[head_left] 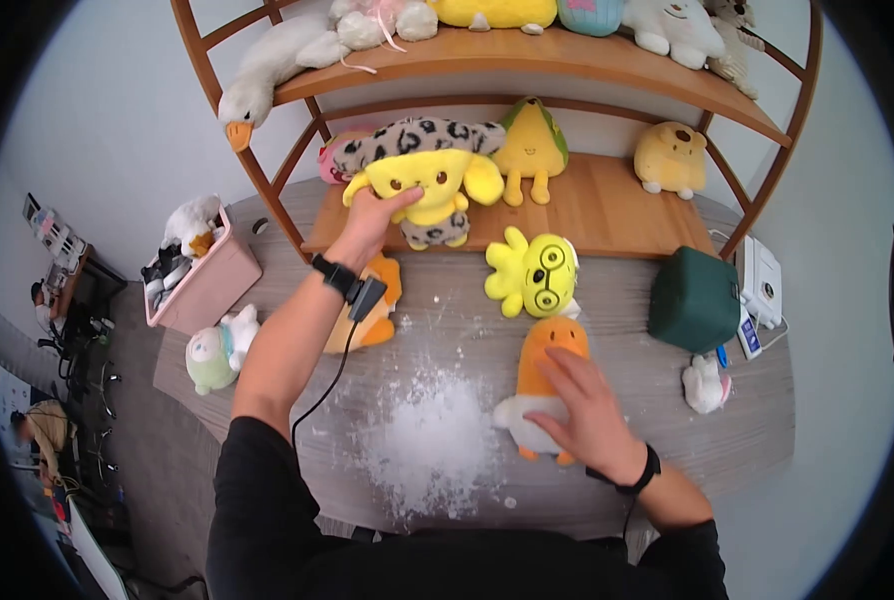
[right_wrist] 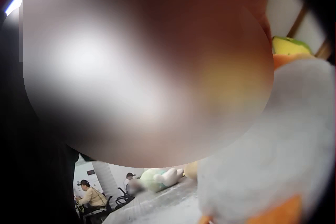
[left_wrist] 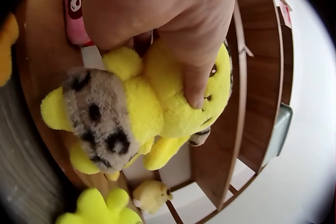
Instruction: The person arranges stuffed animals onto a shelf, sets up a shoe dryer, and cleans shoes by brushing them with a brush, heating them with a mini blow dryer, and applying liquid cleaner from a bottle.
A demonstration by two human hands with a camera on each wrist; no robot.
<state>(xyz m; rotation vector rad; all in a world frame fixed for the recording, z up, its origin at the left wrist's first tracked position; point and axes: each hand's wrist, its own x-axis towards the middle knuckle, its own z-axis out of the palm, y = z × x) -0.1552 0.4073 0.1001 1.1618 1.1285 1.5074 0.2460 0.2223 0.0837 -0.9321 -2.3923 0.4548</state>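
Note:
My left hand (head_left: 377, 215) grips a yellow plush toy (head_left: 432, 185) with a leopard-print hat and outfit, held up in front of the lower shelf. In the left wrist view, the thumb presses into the face of the yellow plush toy (left_wrist: 173, 103). My right hand (head_left: 592, 410) lies over an orange and white plush toy (head_left: 547, 370) standing on the table, its fingers fairly straight across the front. The right wrist view is largely blurred, with the grey-white body of that plush toy (right_wrist: 268, 140) at right. Behind it sits a yellow-green plush toy with round glasses (head_left: 537, 275).
White powder (head_left: 432, 440) is spread over the table's middle. A wooden shelf (head_left: 607, 205) holds an avocado plush toy (head_left: 532, 150) and a bear plush toy (head_left: 670, 160). Left stands a pink bin (head_left: 217, 285) of plush toys; right, a dark green box (head_left: 695, 300) and a small white plush toy (head_left: 705, 385).

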